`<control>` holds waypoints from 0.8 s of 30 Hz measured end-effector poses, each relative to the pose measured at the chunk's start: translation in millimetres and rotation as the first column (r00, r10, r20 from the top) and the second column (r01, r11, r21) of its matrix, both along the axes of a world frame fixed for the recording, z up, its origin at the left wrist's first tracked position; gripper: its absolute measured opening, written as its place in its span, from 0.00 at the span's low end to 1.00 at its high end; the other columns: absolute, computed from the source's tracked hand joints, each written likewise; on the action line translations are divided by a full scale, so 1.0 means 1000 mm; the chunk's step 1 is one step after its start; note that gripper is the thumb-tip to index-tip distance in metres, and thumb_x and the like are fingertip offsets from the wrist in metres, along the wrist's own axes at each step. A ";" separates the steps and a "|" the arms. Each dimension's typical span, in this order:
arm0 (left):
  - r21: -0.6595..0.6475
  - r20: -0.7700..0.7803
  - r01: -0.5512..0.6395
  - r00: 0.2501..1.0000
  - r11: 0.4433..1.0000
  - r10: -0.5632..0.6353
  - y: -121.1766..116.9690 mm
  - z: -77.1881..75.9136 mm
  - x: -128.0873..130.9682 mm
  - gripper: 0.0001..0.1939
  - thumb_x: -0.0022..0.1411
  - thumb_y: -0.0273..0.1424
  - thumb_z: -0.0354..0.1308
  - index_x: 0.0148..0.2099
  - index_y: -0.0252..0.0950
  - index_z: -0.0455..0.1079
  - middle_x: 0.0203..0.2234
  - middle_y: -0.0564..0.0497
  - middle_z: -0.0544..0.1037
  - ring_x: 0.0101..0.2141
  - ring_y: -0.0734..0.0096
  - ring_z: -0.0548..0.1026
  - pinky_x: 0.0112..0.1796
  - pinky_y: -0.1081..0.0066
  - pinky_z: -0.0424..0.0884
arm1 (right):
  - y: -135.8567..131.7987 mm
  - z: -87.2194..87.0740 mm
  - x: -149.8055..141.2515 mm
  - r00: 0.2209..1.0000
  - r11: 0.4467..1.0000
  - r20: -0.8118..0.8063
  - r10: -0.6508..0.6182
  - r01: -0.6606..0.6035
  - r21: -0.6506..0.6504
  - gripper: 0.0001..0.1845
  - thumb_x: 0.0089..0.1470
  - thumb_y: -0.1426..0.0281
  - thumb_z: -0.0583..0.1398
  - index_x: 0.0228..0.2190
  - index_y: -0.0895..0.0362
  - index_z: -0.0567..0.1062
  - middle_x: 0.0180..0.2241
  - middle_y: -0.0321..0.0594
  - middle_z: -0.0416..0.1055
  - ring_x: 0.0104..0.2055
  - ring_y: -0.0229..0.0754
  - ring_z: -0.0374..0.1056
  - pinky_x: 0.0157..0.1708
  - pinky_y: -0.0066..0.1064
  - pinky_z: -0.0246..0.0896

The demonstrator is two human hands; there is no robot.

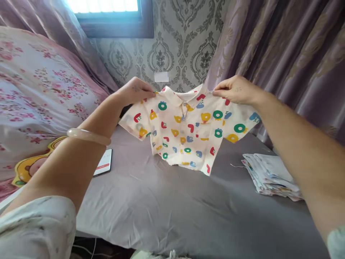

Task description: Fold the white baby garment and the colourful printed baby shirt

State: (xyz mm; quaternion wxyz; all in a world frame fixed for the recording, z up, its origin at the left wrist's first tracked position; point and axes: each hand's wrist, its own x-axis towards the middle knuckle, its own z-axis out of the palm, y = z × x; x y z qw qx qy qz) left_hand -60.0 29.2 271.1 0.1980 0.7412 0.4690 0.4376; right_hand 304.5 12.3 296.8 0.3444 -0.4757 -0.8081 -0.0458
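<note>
A small white short-sleeved shirt point(185, 129) with a collar and a red, yellow, green and blue print hangs spread out in front of me, its front facing me. My left hand point(137, 90) pinches it at the shoulder on the left of the collar. On the other side of the collar, my right hand point(235, 90) pinches the opposite shoulder. Both sleeves droop outward. The lower hem hangs over the grey sheet; whether it touches the sheet I cannot tell.
A stack of folded clothes point(271, 176) lies at the right on the grey-sheeted surface point(172, 208). Behind my left forearm is a phone or tablet point(107, 162), partly hidden. Floral bedding point(54, 72) rises at the left. Purple curtains point(296, 54) and a patterned wall point(161, 50) stand behind.
</note>
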 end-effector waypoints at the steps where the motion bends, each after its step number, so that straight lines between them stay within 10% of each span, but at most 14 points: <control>1: 0.041 -0.050 -0.010 0.999 0.999 0.012 0.012 -0.001 0.001 0.11 0.51 0.32 0.66 0.36 0.31 0.76 0.21 0.52 0.74 0.32 0.67 0.73 0.40 0.65 0.72 | 0.008 -0.003 0.000 0.999 0.999 0.017 -0.027 0.027 0.025 0.15 0.53 0.57 0.63 0.32 0.56 0.81 0.25 0.35 0.72 0.30 0.39 0.68 0.37 0.36 0.63; 8: 0.273 -0.237 -0.191 0.936 0.943 0.258 0.049 -0.013 0.028 0.06 0.53 0.33 0.61 0.30 0.35 0.76 0.21 0.51 0.72 0.35 0.60 0.72 0.40 0.65 0.65 | 0.027 -0.025 -0.008 0.959 0.942 0.074 -0.273 0.251 0.222 0.16 0.60 0.61 0.57 0.30 0.56 0.81 0.37 0.43 0.76 0.41 0.45 0.67 0.43 0.41 0.57; 14: 0.566 -0.016 -0.356 0.897 0.744 0.442 0.044 -0.014 0.048 0.11 0.62 0.35 0.53 0.37 0.43 0.77 0.38 0.47 0.78 0.48 0.51 0.66 0.50 0.52 0.53 | 0.028 -0.026 -0.009 0.915 0.822 -0.061 -0.399 0.386 0.419 0.15 0.61 0.65 0.55 0.33 0.55 0.80 0.46 0.46 0.73 0.48 0.51 0.62 0.44 0.43 0.52; 18: 0.469 -0.200 -0.251 0.904 0.847 0.378 0.050 -0.018 0.050 0.09 0.59 0.34 0.56 0.30 0.42 0.77 0.33 0.47 0.79 0.45 0.51 0.67 0.47 0.52 0.53 | 0.033 -0.034 -0.010 0.925 0.873 0.066 -0.373 0.326 0.364 0.13 0.59 0.67 0.55 0.30 0.53 0.80 0.45 0.41 0.74 0.47 0.49 0.62 0.45 0.42 0.49; 24: 0.446 -0.103 -0.301 0.918 0.843 0.382 0.056 -0.024 0.049 0.08 0.56 0.36 0.58 0.31 0.43 0.79 0.36 0.46 0.79 0.46 0.51 0.68 0.47 0.55 0.57 | 0.037 -0.045 -0.013 0.901 0.857 0.046 -0.430 0.392 0.335 0.13 0.59 0.68 0.56 0.29 0.53 0.80 0.44 0.42 0.74 0.47 0.48 0.60 0.44 0.41 0.46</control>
